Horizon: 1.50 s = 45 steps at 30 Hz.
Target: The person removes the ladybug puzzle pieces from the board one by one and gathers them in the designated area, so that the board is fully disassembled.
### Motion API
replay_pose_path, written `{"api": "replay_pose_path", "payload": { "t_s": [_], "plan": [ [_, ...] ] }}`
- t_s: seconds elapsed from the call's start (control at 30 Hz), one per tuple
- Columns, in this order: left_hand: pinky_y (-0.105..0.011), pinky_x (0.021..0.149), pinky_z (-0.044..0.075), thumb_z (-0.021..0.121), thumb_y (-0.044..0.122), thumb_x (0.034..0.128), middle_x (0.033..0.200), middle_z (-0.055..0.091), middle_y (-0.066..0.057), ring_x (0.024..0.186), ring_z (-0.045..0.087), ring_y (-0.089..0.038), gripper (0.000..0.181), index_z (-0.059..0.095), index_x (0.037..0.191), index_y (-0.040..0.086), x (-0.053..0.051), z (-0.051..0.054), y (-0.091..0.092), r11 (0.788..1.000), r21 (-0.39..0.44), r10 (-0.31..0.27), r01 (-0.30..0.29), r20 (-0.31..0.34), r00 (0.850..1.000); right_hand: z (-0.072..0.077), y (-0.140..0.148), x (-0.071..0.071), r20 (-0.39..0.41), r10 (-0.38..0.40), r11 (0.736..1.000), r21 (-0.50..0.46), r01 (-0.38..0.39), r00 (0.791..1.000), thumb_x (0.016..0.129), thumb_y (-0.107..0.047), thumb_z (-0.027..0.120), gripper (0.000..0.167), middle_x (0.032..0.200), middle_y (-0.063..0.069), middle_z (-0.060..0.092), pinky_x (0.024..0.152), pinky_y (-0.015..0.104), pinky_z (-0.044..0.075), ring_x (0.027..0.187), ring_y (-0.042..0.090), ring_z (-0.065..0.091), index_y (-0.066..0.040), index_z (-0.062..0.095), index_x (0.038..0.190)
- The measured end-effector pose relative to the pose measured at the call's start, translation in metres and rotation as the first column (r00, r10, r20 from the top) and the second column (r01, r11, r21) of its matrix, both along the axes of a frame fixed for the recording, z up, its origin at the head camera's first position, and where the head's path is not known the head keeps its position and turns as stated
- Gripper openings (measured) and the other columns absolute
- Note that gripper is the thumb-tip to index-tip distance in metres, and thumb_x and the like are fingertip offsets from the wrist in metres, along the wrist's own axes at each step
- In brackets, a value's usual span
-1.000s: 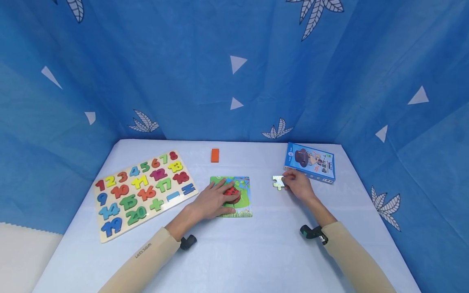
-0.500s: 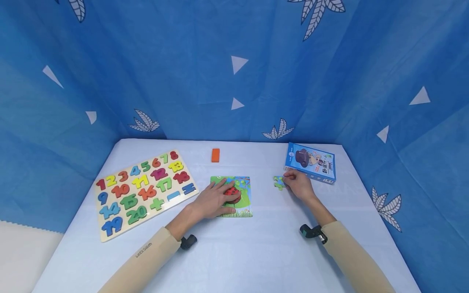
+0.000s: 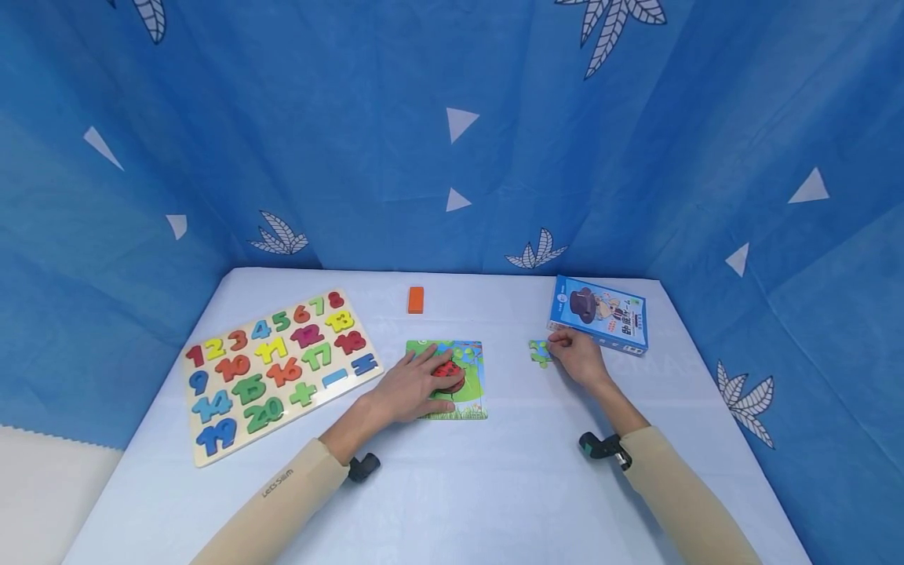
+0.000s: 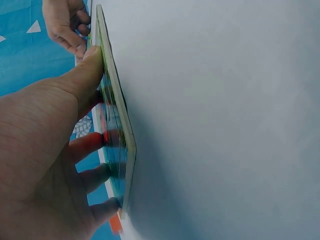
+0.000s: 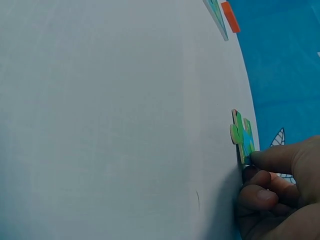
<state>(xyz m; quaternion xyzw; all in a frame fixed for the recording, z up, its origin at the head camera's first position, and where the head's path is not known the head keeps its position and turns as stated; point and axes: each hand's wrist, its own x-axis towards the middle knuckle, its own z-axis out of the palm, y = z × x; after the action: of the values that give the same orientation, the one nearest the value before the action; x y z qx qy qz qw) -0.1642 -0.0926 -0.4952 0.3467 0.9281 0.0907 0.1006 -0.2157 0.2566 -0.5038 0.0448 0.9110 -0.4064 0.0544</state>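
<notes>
- Blue cloth [image 3: 353, 141] hangs around the pale surface [image 3: 480, 486].
- Board [image 3: 318, 377], seen only from the head, holds coloured numerals [image 3: 263, 416].
- Box [image 3: 600, 314], near the far right corner, contents hidden.
- Puzzle [image 3: 472, 380] under the left hand [image 3: 406, 388], fingers spread; left wrist view adds its pale edge, head view its ladybug.
- Piece [image 5: 241, 130], right of the puzzle, pinched by the right hand [image 3: 575, 359].
- Orange block [image 3: 415, 300], beyond the puzzle.
- Dark thread [image 5: 198, 200], only in the right wrist view.

The board [image 3: 312, 377] carries 1–20, plus and minus; left sleeve [image 3: 264, 510] reads "Let's Slim"; box [image 3: 600, 311] characters blur.
</notes>
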Motion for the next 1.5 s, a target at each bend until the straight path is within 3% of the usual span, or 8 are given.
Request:
{"api": "replay_pose_path", "payload": {
  "t_s": [0.73,1.5],
  "plan": [
    [-0.06,0.118,0.023,0.055,0.06,0.096,0.166,0.024,-0.007,0.153,0.017,-0.036,0.062,0.045,0.152,0.035,0.0003,0.0003,0.0001,1.0,-0.003,0.005,-0.005,0.001,1.0,-0.003,-0.0024,-0.0006,-0.048,0.014,0.999,0.036,-0.012,0.999,0.1,-0.011,0.061,0.018,0.103,0.014,0.067,0.071,0.028,0.048,0.088,0.023,0.06,-0.001,0.07,0.111],
    [-0.06,0.118,0.024,0.054,0.061,0.0961,0.166,0.024,-0.007,0.153,0.017,-0.035,0.062,0.046,0.152,0.035,-0.0001,-0.0006,-0.0004,1.0,0.003,0.002,-0.002,-0.004,1.0,-0.0032,-0.0043,0.0007,-0.07,0.026,0.997,0.079,-0.02,0.997,0.099,-0.014,0.06,0.017,0.106,0.012,0.068,0.071,0.032,0.044,0.088,0.025,0.056,-0.008,0.072,0.111]
  ]
}}
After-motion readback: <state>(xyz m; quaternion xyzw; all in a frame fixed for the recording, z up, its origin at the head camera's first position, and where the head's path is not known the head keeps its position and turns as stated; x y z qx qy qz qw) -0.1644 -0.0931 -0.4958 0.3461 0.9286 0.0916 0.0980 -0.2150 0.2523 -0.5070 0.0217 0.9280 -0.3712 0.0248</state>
